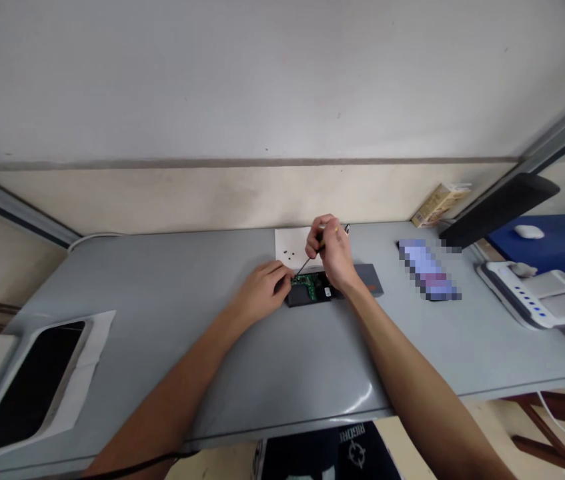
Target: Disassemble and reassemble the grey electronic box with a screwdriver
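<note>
A screwdriver (304,267) with a black and yellow handle is gripped in my right hand (335,250). Its thin shaft slants down to the left, and the tip meets the upper left part of an opened black device (307,298) with a green circuit board (312,285). My left hand (265,290) has its fingers curled on the left end of that device, close to the tip. Behind it, several small dark screws (289,254) lie on a sheet of white paper (285,239). A flat grey piece (369,277) sits partly hidden beneath my right wrist.
A phone with a blurred screen (427,270) lies to the right. Beyond it stand a small box (439,205), a black upright panel (502,210) and a white multi-port unit (527,293). A dark-screened tablet-like device (32,383) rests at left. The wall closes off the table's back.
</note>
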The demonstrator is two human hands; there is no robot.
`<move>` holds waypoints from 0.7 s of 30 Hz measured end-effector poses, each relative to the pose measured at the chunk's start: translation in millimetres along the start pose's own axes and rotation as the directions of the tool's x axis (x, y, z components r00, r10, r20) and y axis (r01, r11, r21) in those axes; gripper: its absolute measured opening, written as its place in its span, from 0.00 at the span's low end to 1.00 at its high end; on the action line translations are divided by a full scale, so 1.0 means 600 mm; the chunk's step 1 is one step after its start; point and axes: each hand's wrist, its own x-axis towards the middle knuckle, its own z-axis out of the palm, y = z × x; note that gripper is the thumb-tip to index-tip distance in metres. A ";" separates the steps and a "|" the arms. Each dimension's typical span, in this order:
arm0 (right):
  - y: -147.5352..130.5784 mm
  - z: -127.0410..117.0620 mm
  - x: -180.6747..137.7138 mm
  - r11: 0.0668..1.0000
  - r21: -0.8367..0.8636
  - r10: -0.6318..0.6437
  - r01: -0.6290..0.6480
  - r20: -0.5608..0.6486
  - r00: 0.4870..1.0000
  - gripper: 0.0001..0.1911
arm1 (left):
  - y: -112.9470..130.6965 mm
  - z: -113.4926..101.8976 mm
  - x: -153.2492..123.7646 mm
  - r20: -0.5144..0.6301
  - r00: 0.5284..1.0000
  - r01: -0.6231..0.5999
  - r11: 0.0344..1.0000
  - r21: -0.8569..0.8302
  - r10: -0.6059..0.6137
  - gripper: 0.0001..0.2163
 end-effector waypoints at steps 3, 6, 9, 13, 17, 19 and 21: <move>-0.006 0.004 0.000 0.995 0.092 0.034 -0.042 0.092 0.995 0.23 | 0.000 -0.001 0.000 -0.005 1.000 -0.007 1.000 -0.015 0.006 0.10; -0.002 0.002 -0.001 0.997 0.079 0.008 -0.014 0.071 0.997 0.19 | -0.002 -0.002 -0.001 -0.010 1.000 -0.006 1.000 -0.019 0.006 0.10; 0.012 0.000 -0.001 1.000 0.010 -0.010 0.010 0.007 1.000 0.23 | -0.004 -0.001 -0.001 -0.009 1.000 -0.009 1.000 -0.010 0.009 0.10; 0.018 0.007 0.000 0.999 0.048 -0.018 0.018 -0.003 1.000 0.24 | -0.004 -0.002 -0.002 0.000 1.000 -0.010 1.000 -0.019 0.010 0.10; 0.005 0.014 -0.002 0.991 0.123 0.048 -0.052 0.029 0.998 0.22 | -0.002 -0.003 -0.002 -0.006 1.000 -0.009 1.000 -0.020 0.008 0.10; 0.000 0.012 -0.003 0.992 0.108 0.063 -0.063 0.008 0.998 0.23 | -0.001 -0.003 -0.001 -0.006 1.000 -0.006 1.000 -0.013 0.006 0.10; -0.001 0.010 -0.003 0.994 0.087 0.064 -0.062 -0.019 0.998 0.27 | -0.001 -0.003 -0.001 -0.003 1.000 -0.004 1.000 -0.009 0.004 0.10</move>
